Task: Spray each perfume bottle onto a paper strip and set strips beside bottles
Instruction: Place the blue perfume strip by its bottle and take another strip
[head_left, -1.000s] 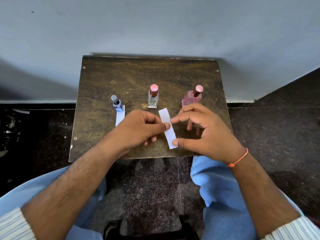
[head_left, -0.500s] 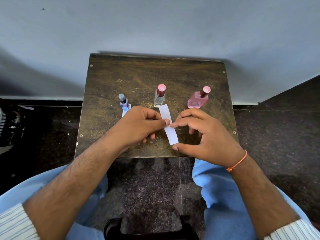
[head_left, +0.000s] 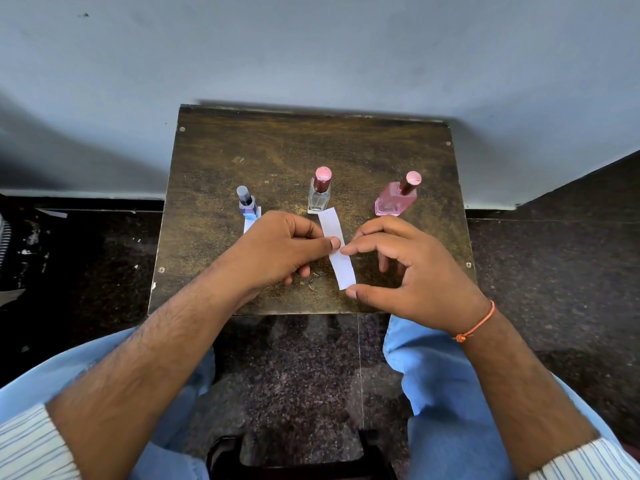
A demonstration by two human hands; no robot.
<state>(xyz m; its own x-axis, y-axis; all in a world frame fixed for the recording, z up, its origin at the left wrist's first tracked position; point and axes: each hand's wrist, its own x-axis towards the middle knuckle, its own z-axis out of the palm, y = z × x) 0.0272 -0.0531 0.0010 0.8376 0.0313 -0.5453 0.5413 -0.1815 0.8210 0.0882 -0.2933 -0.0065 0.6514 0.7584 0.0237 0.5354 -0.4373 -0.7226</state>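
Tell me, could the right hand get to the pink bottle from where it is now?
Probably yes. The pink bottle stands just beyond the right hand, with bare table around it and nothing between. But the hand's fingers touch the paper strip, so it would have to let go first.

Count on the bench (head_left: 221,161): 3 perfume bottles in a row: blue bottle (head_left: 248,206), clear bottle (head_left: 319,195), pink bottle (head_left: 396,200). 3 caps, one per bottle: 1 grey, 2 pink. 2 paper strips: left strip (head_left: 250,224) partly hidden by the blue bottle and a hand, middle strip (head_left: 337,249) in front of the clear bottle. 2 hands: left hand (head_left: 280,249), right hand (head_left: 412,268). 1 orange wrist cord (head_left: 476,323). 1 bench.
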